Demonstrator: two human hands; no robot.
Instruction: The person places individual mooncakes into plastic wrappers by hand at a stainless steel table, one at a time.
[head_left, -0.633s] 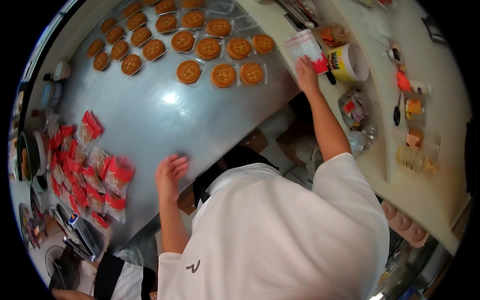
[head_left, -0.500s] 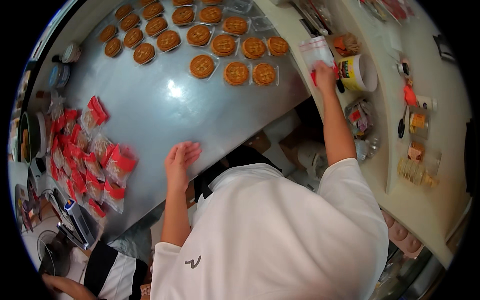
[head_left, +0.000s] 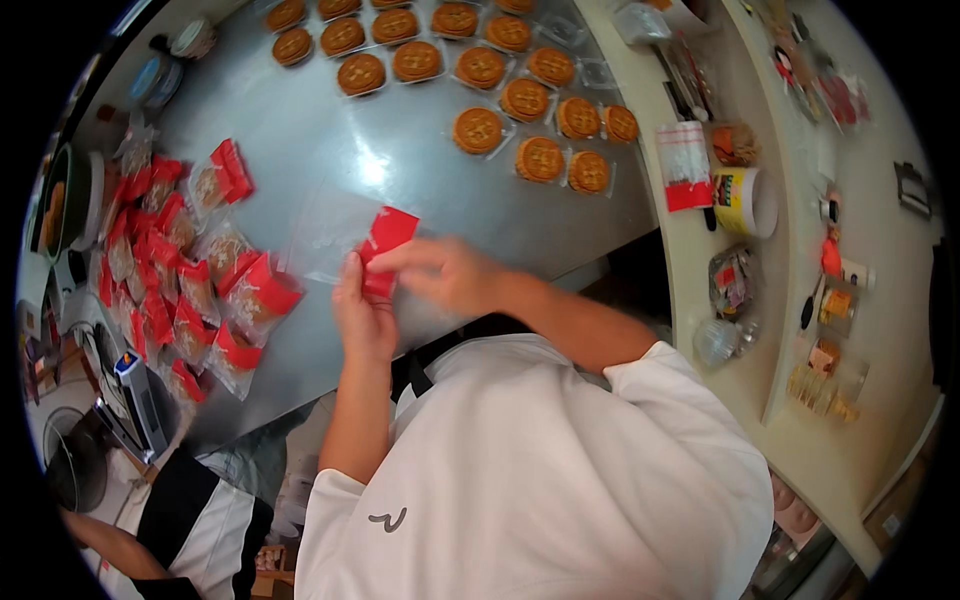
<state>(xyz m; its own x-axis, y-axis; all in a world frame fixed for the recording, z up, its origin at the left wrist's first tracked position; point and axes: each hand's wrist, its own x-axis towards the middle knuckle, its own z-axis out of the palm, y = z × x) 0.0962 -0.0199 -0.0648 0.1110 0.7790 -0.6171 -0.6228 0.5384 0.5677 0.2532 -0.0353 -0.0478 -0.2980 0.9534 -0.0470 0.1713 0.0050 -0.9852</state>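
Observation:
My left hand [head_left: 366,318] pinches a clear plastic bag [head_left: 392,232] with a red end, held over the near part of the metal table. The bag looks flat, and its clear part reaches away to the left. Fingers of my right hand [head_left: 452,274] are closed at the red end, slightly blurred, its thumb hidden. Beyond my hands, round golden mooncakes [head_left: 480,130] rest in small clear trays in rows. To the left lies a heap of bagged mooncakes [head_left: 262,292] in red-ended wrappers.
On the shelf to the right lie a stack of red-ended bags [head_left: 685,165] and a yellow-and-white tub [head_left: 746,200]. Empty clear trays [head_left: 598,74] sit at the table's far right edge. Another person's arm [head_left: 115,545] shows at the lower left.
My right hand has come from the bag stack on the shelf to my left hand. A red-ended plastic bag is now between them. My left hand has closed, and the whole view has shifted.

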